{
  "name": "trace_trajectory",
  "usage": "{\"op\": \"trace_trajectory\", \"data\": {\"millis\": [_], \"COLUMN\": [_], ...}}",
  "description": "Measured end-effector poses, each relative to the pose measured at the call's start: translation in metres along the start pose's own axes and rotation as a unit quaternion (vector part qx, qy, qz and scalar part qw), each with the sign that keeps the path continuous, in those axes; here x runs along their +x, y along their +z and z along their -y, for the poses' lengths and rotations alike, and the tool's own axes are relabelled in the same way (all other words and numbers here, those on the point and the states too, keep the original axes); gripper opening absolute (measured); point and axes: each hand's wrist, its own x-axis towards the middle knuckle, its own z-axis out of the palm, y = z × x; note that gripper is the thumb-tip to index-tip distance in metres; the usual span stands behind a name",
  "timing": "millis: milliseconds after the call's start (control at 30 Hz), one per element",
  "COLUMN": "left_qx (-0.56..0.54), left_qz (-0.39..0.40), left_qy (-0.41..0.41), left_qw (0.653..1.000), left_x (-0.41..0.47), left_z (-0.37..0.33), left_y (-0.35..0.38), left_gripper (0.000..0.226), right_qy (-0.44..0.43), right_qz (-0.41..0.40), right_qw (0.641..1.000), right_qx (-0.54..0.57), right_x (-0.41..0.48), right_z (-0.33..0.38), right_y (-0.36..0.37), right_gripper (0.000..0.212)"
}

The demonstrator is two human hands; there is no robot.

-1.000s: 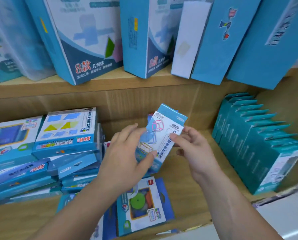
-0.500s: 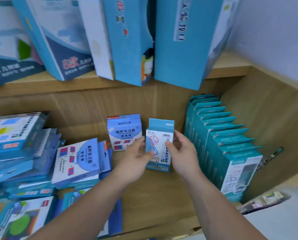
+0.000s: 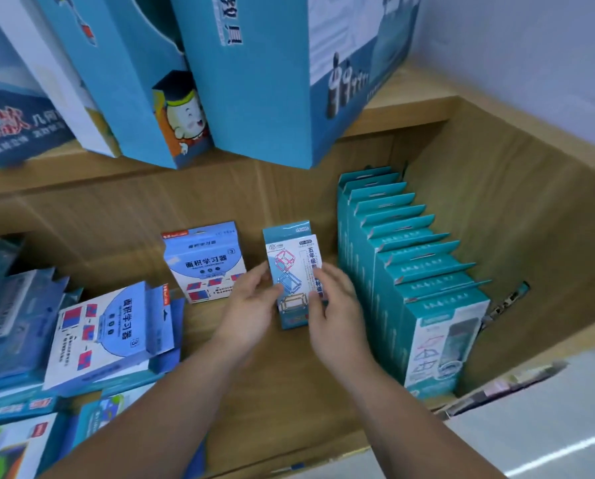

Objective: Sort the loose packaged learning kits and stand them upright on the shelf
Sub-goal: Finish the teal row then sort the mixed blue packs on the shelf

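- Left hand pinching the left edge of a small teal box, thumb on the front and the other fingers curled in behind.
- Same deal with the right hand: thumb laid over the printed front, fingers wrapped round the right edge, so a proper grip from both sides.
- Small teal box held upright between the two hands, front facing up toward the camera, cube drawings showing.
- Bottom edge down at the wooden shelf board; honestly can't tell if it's resting on it or a hair above.
- Just right of the right hand, a tidy row of teal boxes, all standing upright and packed front to back, from the back panel out to the shelf's front lip. Narrow gap between the row and the held box.
- Past that row, further right, the wooden side wall of the shelf.
- Just beside the left hand, a blue box standing on its own near the back panel, tipped a bit.
- Further left, a flat blue box with the same print, lying face up on a messy pile of more blue packs.
- Above both hands, on the upper shelf, big blue cartons leaning against each other, one with a cartoon kid in a graduation cap peeking out between them.
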Motion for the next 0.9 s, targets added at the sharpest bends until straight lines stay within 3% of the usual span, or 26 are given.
{"op": "trace_trajectory", "data": {"millis": [100, 200, 333, 533, 900], "left_qx": [0.006, 0.014, -0.003, -0.07, -0.014], "left_qz": [-0.005, -0.003, 0.022, 0.048, 0.058], "left_qy": [0.009, 0.045, 0.056, 0.028, 0.064], "left_qw": [1.0, 0.999, 0.998, 0.996, 0.996], "left_x": [0.003, 0.002, 0.003, 0.015, 0.023], "left_z": [0.001, 0.007, 0.009, -0.001, -0.001], "left_y": [0.004, 0.007, 0.014, 0.022, 0.017], "left_gripper": [0.035, 0.044, 0.042, 0.035, 0.037], "right_qy": [-0.01, -0.011, -0.011, 0.01, 0.033], "right_qz": [-0.009, 0.003, 0.063, 0.048, 0.076], "right_qw": [0.997, 0.993, 0.995, 0.999, 0.995], "right_qx": [-0.077, -0.118, -0.075, -0.01, 0.05], "right_x": [-0.006, -0.014, -0.015, 0.001, 0.014], "right_z": [-0.006, -0.006, -0.001, -0.008, -0.007], "right_y": [0.001, 0.006, 0.012, 0.007, -0.001], "right_gripper": [0.047, 0.053, 0.058, 0.06, 0.063]}}
